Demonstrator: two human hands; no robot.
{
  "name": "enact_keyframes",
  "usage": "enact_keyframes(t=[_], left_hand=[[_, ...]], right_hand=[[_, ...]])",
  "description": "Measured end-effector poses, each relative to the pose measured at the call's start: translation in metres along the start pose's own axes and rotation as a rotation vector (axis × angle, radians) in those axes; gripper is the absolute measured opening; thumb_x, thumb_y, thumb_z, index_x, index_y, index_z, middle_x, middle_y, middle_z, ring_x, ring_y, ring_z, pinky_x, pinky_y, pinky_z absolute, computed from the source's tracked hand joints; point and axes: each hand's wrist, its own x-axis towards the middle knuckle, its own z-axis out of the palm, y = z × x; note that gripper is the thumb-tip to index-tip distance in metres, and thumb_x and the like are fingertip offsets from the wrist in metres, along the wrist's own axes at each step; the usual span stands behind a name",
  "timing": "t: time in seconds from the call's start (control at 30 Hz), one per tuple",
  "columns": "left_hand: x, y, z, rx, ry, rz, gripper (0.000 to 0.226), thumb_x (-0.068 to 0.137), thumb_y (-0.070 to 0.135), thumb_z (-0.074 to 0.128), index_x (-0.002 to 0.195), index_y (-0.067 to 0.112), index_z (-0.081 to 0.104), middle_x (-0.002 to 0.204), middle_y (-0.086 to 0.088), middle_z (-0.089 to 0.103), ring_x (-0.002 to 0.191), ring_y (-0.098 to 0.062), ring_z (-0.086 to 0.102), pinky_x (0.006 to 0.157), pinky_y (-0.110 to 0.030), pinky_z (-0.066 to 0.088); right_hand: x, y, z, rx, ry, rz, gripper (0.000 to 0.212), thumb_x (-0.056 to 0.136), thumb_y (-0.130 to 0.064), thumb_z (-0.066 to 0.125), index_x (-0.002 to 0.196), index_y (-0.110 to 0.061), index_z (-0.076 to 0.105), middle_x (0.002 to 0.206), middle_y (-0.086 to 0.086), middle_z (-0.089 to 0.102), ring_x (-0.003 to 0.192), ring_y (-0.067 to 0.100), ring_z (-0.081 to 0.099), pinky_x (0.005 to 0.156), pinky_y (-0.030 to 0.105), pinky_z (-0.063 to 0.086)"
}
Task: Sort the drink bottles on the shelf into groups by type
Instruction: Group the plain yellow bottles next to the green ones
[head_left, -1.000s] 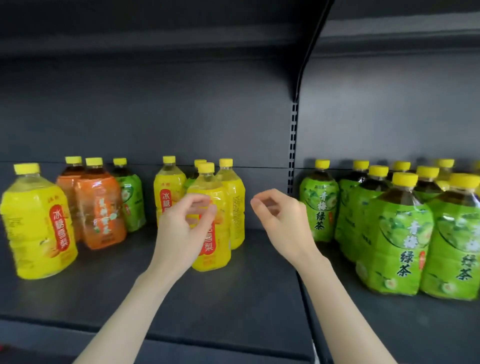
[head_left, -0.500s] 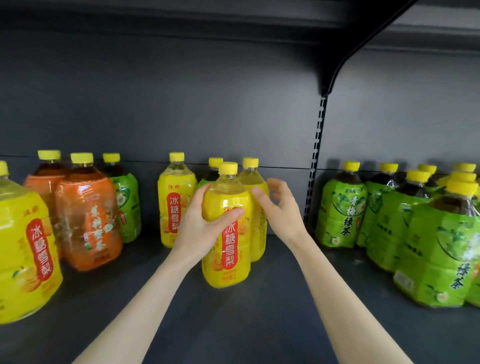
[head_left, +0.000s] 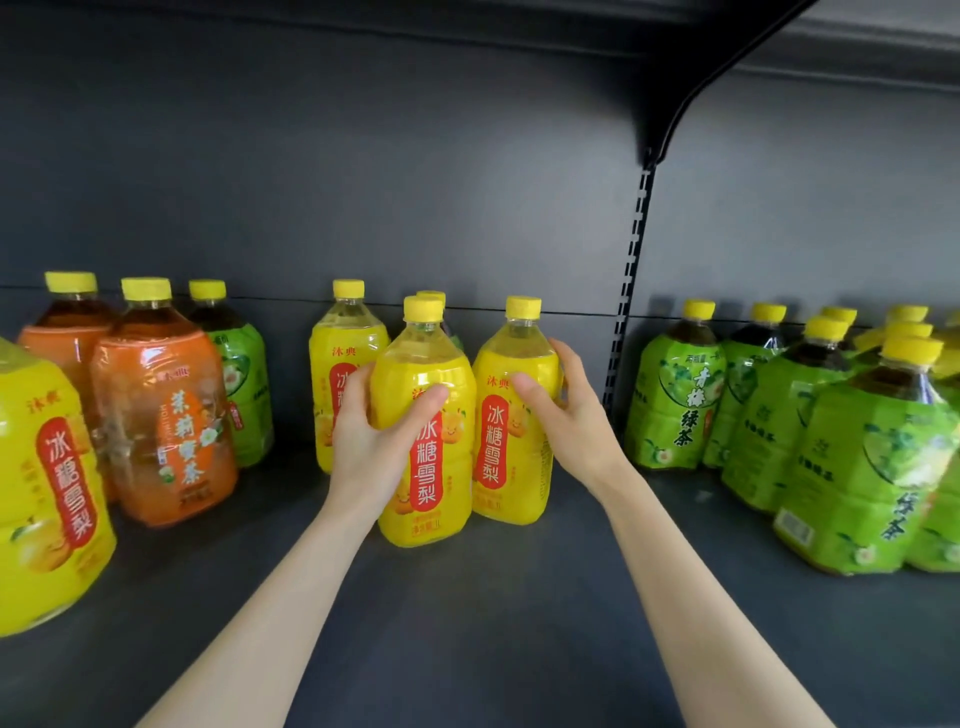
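The front yellow plastic pear-drink bottle (head_left: 423, 421), upright with a red label and yellow cap, stands mid-shelf, its long axis vertical. The left hand (head_left: 371, 447) is wrapped around its shoulder, thumb across the front. Touching its right side stands a second yellow bottle (head_left: 514, 415), clasped by the right hand (head_left: 563, 415). Behind it peeks a green-labelled bottle's cap (head_left: 434, 297). Left of it stand glossy orange tea bottles (head_left: 161, 421); far right, the green tea cluster (head_left: 779, 415) on the dark matte shelf (head_left: 493, 623).
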Motion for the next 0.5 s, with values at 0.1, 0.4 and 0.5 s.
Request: enact_keyframes(t=[0.1,0.4,0.5], left_hand=[[-0.004,0.003,-0.004,-0.008,-0.019,-0.010,0.080,0.061,0.058,0.069,0.132,0.034,0.043,0.122,0.006,0.058,0.106,-0.015,0.060,0.084,-0.039,0.053],[-0.036,0.010,-0.003,-0.117,-0.139,-0.199,0.062,0.065,0.058,0.055,0.122,0.040,0.039,0.101,0.014,0.056,0.087,-0.005,0.056,0.062,-0.024,0.043],[-0.046,0.016,0.000,-0.134,-0.122,-0.173,0.059,0.066,0.058,0.055,0.121,0.039,0.041,0.103,0.012,0.057,0.089,-0.004,0.057,0.064,-0.024,0.045]], right_hand=[[-0.022,-0.003,-0.015,0.112,0.035,-0.005,0.075,0.074,-0.054,0.069,0.139,-0.033,0.039,0.122,-0.005,0.062,0.106,0.011,0.065,0.087,0.036,0.057],[-0.071,-0.007,0.009,0.356,0.200,0.193,0.076,0.061,-0.066,0.060,0.124,-0.024,0.054,0.112,-0.001,0.069,0.100,0.016,0.068,0.085,0.037,0.055],[-0.077,-0.013,0.016,0.357,0.309,0.189,0.051,0.064,-0.070,0.056,0.099,-0.033,0.059,0.106,0.000,0.070,0.098,0.017,0.067,0.090,0.041,0.053]])
